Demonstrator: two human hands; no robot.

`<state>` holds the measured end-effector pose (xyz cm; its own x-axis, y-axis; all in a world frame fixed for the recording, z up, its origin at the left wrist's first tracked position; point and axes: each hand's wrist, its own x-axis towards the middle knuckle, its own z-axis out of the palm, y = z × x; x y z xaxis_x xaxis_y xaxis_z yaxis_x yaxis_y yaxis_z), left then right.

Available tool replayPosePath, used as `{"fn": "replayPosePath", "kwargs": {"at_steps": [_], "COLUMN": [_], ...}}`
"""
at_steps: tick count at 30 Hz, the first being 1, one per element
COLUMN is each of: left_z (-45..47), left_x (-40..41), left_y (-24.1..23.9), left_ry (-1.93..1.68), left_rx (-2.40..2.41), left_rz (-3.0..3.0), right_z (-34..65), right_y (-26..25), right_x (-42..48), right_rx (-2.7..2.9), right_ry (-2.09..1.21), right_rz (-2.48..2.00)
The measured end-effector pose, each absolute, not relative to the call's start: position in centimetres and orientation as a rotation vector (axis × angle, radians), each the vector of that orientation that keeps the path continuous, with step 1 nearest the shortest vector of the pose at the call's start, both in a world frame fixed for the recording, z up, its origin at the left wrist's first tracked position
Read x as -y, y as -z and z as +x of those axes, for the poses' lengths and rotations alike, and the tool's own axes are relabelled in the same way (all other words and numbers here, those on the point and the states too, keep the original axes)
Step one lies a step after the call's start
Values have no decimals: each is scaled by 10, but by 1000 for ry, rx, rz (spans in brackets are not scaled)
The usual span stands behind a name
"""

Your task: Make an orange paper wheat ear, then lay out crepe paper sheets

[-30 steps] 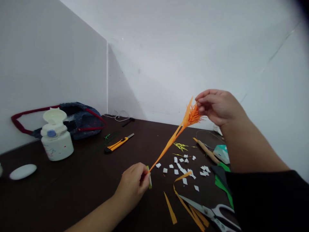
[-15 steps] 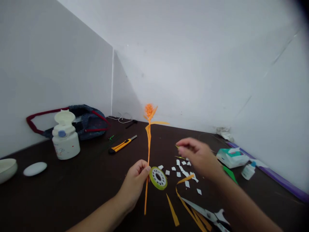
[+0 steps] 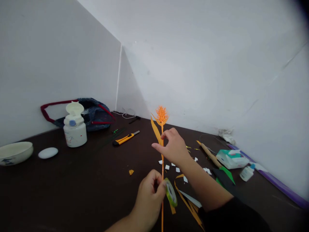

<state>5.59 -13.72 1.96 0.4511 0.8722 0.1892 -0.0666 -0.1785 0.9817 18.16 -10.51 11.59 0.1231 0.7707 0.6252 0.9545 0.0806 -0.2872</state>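
Observation:
An orange paper flower [image 3: 161,115] with a fringed head stands upright on a thin orange stem. My left hand [image 3: 150,197] is closed round the lower stem and also holds a small green tape roll [image 3: 171,192] against it. Higher up, my right hand [image 3: 172,146] pinches the stem below the flower head, where a long orange leaf strip hangs. Both hands are above the dark brown table [image 3: 72,180].
A yellow utility knife [image 3: 125,138], a white bottle [image 3: 74,129], a dark bag [image 3: 91,112], a bowl [image 3: 14,152] and a white oval lid [image 3: 48,152] lie to the left. White paper scraps [image 3: 178,167], orange strips, scissors [image 3: 190,199], a wooden stick [image 3: 209,154], a teal packet [image 3: 231,158] and a glue bottle [image 3: 246,172] lie right.
The flower went from slanted to upright. My right hand let go of the flower head, dropped toward the table, then took the stem below the head. My left hand moved nearer with the tape roll.

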Motion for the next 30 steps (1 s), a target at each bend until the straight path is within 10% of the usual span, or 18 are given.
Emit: {"fn": "replayPosePath", "kwargs": {"at_steps": [14, 20, 30], "left_z": [55, 40, 24], "left_x": [139, 130, 127], "left_y": [-15, -33, -32], "left_ry": [-1002, -1046, -868], "left_rx": [-835, -825, -674], "left_rz": [1659, 1634, 1628], "right_z": [192, 189, 170], "right_y": [-170, -97, -36], "right_x": [98, 180, 218], "right_rx": [1432, 1549, 1840], "right_ry": [227, -183, 70], "right_rz": [-1407, -1464, -1433]}}
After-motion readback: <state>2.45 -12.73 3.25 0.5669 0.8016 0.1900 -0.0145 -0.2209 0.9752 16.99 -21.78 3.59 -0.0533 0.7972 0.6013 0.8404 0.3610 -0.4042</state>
